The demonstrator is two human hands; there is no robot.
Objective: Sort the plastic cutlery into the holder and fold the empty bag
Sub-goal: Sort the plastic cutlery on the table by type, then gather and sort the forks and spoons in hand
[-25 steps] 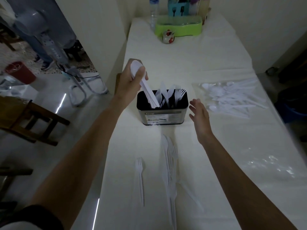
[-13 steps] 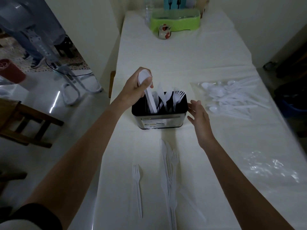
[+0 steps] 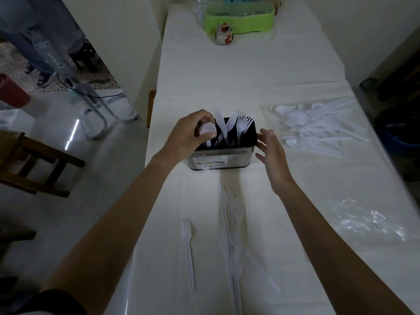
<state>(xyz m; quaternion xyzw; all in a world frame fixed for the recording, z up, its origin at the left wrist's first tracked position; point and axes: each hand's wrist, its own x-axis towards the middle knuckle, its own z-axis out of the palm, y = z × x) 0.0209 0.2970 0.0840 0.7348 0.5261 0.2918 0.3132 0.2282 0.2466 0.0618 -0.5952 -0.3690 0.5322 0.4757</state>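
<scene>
Left hand (image 3: 187, 136) gripping spoons (image 3: 207, 131) at holder (image 3: 220, 158), right hand (image 3: 272, 153) spread beside it, 1 fork (image 3: 186, 234) nearer, cutlery bag (image 3: 318, 130) right

Dim room: a pale wall (image 3: 127, 42) flanks the long white-covered bench (image 3: 250, 71); the glossy floor (image 3: 118, 169) reflects light near a wooden furniture frame (image 3: 34, 171).

Holder (image 3: 221, 158) mid-table; open cloth (image 3: 238, 71) beyond it up to jar (image 3: 224, 34). Cutlery pile (image 3: 318, 130) blocks right, loose knives (image 3: 225, 212) block front.
</scene>
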